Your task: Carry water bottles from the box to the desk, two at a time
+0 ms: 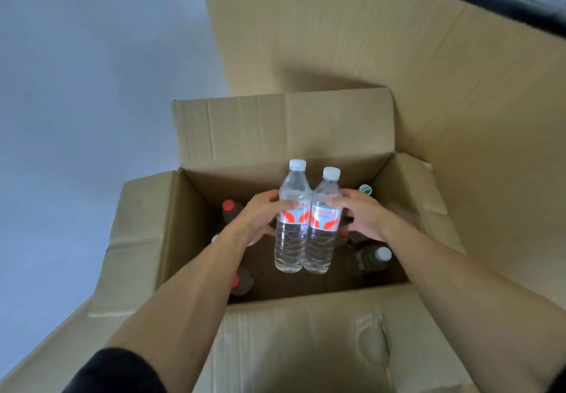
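While both hands (312,218) grip them side by side, two clear white-capped, red-labelled bottles (306,239) touch

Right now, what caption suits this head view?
Both hands, left and right, hold two water bottles above the box.

Two clear water bottles (306,224) with white caps and red-and-white labels stand upright side by side, touching each other, above the open cardboard box (171,224). In the box, several other bottles with red or white caps remain.
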`<action>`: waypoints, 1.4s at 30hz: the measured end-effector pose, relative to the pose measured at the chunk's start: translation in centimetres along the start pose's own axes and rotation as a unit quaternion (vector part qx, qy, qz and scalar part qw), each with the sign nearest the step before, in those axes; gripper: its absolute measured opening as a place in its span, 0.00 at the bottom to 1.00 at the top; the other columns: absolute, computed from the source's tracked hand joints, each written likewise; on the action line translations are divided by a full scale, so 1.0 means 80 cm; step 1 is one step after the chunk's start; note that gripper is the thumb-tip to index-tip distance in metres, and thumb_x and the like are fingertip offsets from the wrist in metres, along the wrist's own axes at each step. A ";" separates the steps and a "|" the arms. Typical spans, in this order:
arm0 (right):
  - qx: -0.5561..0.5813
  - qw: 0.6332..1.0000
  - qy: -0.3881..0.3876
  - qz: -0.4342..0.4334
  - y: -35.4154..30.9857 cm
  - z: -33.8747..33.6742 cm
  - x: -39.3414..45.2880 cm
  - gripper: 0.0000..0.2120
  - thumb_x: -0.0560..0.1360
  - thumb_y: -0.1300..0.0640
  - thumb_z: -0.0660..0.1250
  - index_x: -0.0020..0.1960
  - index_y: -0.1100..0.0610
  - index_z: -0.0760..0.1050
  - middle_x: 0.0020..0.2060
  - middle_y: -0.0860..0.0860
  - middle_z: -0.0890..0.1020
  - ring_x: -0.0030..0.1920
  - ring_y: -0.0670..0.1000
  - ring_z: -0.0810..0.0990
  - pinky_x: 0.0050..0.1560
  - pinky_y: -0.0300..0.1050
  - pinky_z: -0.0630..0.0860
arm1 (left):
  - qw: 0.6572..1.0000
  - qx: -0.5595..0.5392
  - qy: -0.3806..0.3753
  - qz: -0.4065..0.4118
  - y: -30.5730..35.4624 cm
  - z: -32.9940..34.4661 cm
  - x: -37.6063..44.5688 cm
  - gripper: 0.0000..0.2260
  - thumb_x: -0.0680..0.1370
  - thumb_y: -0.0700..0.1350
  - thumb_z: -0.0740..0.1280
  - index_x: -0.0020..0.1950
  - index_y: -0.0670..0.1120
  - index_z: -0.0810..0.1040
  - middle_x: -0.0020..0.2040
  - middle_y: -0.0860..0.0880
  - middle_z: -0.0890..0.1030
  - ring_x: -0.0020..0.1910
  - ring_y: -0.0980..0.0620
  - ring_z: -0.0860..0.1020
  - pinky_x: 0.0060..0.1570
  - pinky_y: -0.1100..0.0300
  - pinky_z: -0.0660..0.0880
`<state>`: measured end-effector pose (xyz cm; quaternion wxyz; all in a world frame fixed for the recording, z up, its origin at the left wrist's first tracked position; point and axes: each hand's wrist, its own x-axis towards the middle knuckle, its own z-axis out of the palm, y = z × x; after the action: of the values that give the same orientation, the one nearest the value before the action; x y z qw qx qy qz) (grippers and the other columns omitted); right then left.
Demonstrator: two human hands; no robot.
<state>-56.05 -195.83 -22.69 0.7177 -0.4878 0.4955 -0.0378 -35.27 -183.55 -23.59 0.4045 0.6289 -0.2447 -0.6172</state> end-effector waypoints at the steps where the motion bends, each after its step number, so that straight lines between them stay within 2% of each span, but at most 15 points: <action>1: 0.030 0.999 0.007 -0.011 -0.007 0.003 -0.006 0.14 0.76 0.55 0.72 0.61 0.55 0.78 0.53 0.52 0.86 0.60 0.57 0.80 0.54 0.59 0.80 | 1.000 -0.019 0.004 0.008 0.009 0.004 -0.004 0.16 0.76 0.50 0.74 0.62 0.50 0.81 0.55 0.48 0.86 0.55 0.49 0.84 0.53 0.42 0.81; 3: 0.072 0.997 0.022 -0.029 -0.022 0.010 -0.020 0.14 0.78 0.50 0.70 0.61 0.55 0.79 0.51 0.51 0.87 0.59 0.57 0.81 0.50 0.57 0.80 | 0.998 -0.049 0.016 0.021 0.027 0.012 -0.012 0.14 0.77 0.53 0.72 0.61 0.50 0.81 0.53 0.49 0.86 0.52 0.49 0.85 0.53 0.42 0.80; 6: 0.088 0.994 0.050 -0.039 -0.043 0.019 -0.042 0.19 0.78 0.43 0.68 0.63 0.53 0.78 0.54 0.52 0.86 0.59 0.57 0.81 0.58 0.63 0.77 | 0.995 -0.089 0.047 0.021 0.053 0.028 -0.023 0.16 0.78 0.54 0.71 0.60 0.45 0.80 0.50 0.47 0.87 0.49 0.47 0.86 0.54 0.44 0.80; 8: 0.100 0.992 0.059 -0.046 -0.051 0.023 -0.055 0.21 0.78 0.39 0.66 0.62 0.53 0.79 0.54 0.52 0.86 0.59 0.57 0.81 0.58 0.62 0.77 | 0.994 -0.099 0.048 0.020 0.068 0.035 -0.030 0.17 0.78 0.54 0.71 0.61 0.43 0.80 0.51 0.45 0.87 0.50 0.45 0.86 0.56 0.44 0.80; 10: 0.126 0.988 0.066 -0.055 -0.056 0.028 -0.068 0.23 0.78 0.37 0.63 0.62 0.53 0.79 0.54 0.52 0.86 0.59 0.56 0.81 0.58 0.60 0.77 | 0.995 -0.099 0.014 0.020 0.078 0.039 -0.038 0.18 0.77 0.49 0.74 0.63 0.42 0.79 0.53 0.42 0.86 0.53 0.42 0.85 0.59 0.43 0.79; 13: 0.160 0.983 0.055 -0.068 -0.058 0.034 -0.086 0.27 0.78 0.34 0.61 0.64 0.54 0.78 0.56 0.54 0.85 0.58 0.56 0.83 0.64 0.59 0.76 | 0.995 -0.088 -0.045 0.019 0.082 0.042 -0.051 0.18 0.76 0.38 0.74 0.65 0.40 0.77 0.57 0.40 0.84 0.56 0.40 0.84 0.62 0.41 0.77; 15: 0.175 0.981 0.038 -0.073 -0.056 0.036 -0.098 0.30 0.77 0.33 0.61 0.66 0.55 0.77 0.58 0.56 0.84 0.60 0.57 0.83 0.65 0.59 0.76 | 0.994 -0.083 -0.063 0.026 0.081 0.045 -0.059 0.19 0.75 0.35 0.73 0.65 0.41 0.77 0.57 0.40 0.84 0.57 0.40 0.83 0.62 0.41 0.77; 19: 0.201 0.977 0.036 -0.064 -0.047 0.037 -0.122 0.32 0.76 0.32 0.62 0.68 0.56 0.76 0.60 0.58 0.83 0.61 0.59 0.82 0.68 0.62 0.73 | 0.993 -0.091 -0.059 0.055 0.074 0.058 -0.075 0.27 0.71 0.37 0.78 0.67 0.45 0.74 0.58 0.43 0.84 0.56 0.43 0.84 0.59 0.42 0.79; 25: 0.249 0.965 0.059 -0.053 -0.035 0.037 -0.158 0.32 0.77 0.32 0.59 0.66 0.56 0.76 0.60 0.59 0.83 0.62 0.60 0.81 0.67 0.61 0.74 | 0.991 -0.100 -0.046 0.079 0.069 0.089 -0.108 0.29 0.70 0.44 0.80 0.68 0.47 0.73 0.58 0.44 0.85 0.55 0.42 0.85 0.59 0.39 0.78; 28: 0.260 0.963 0.021 -0.061 -0.028 0.031 -0.184 0.33 0.78 0.32 0.56 0.68 0.57 0.75 0.62 0.60 0.82 0.64 0.61 0.79 0.70 0.62 0.71 | 0.991 -0.098 -0.046 0.077 0.069 0.108 -0.128 0.29 0.70 0.44 0.80 0.67 0.47 0.72 0.58 0.43 0.84 0.53 0.42 0.85 0.52 0.42 0.82; 30: 0.236 0.969 0.001 -0.075 -0.018 0.027 -0.206 0.31 0.79 0.34 0.59 0.69 0.57 0.74 0.63 0.61 0.81 0.65 0.62 0.79 0.70 0.61 0.70 | 0.990 -0.094 -0.062 0.079 0.068 0.123 -0.143 0.26 0.72 0.43 0.79 0.66 0.47 0.73 0.55 0.43 0.85 0.52 0.42 0.85 0.46 0.46 0.83; 33: 0.211 0.973 0.012 -0.090 0.006 0.017 -0.237 0.27 0.79 0.46 0.67 0.72 0.61 0.71 0.67 0.63 0.78 0.68 0.64 0.75 0.72 0.63 0.69 | 0.991 -0.072 -0.087 0.078 0.065 0.149 -0.162 0.20 0.76 0.42 0.74 0.67 0.46 0.73 0.57 0.42 0.84 0.54 0.41 0.84 0.50 0.44 0.82; 37: 0.218 0.967 0.044 -0.128 0.041 -0.007 -0.275 0.27 0.78 0.56 0.70 0.74 0.63 0.68 0.69 0.65 0.74 0.70 0.67 0.72 0.72 0.67 0.66 | 0.984 -0.050 -0.158 0.062 0.066 0.186 -0.184 0.16 0.77 0.40 0.66 0.65 0.44 0.76 0.56 0.43 0.84 0.51 0.43 0.84 0.52 0.45 0.81; 40: 0.237 0.957 0.104 -0.133 0.066 -0.028 -0.306 0.30 0.72 0.58 0.76 0.71 0.63 0.72 0.66 0.63 0.78 0.66 0.65 0.77 0.70 0.65 0.70 | 0.972 -0.026 -0.225 0.061 0.062 0.218 -0.193 0.15 0.75 0.40 0.69 0.61 0.46 0.80 0.56 0.43 0.85 0.51 0.45 0.85 0.47 0.49 0.82; 42: 0.238 0.952 0.150 -0.121 0.082 -0.043 -0.327 0.30 0.71 0.56 0.78 0.69 0.62 0.74 0.63 0.62 0.80 0.63 0.63 0.80 0.68 0.64 0.73 | 0.971 -0.012 -0.231 0.054 0.059 0.240 -0.195 0.16 0.76 0.40 0.69 0.64 0.47 0.78 0.56 0.45 0.85 0.51 0.47 0.86 0.44 0.51 0.82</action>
<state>-74.71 -180.62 -9.98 0.7205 -0.3478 0.5114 -0.3137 -54.89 -177.55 -9.04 0.3775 0.4502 -0.3580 -0.7257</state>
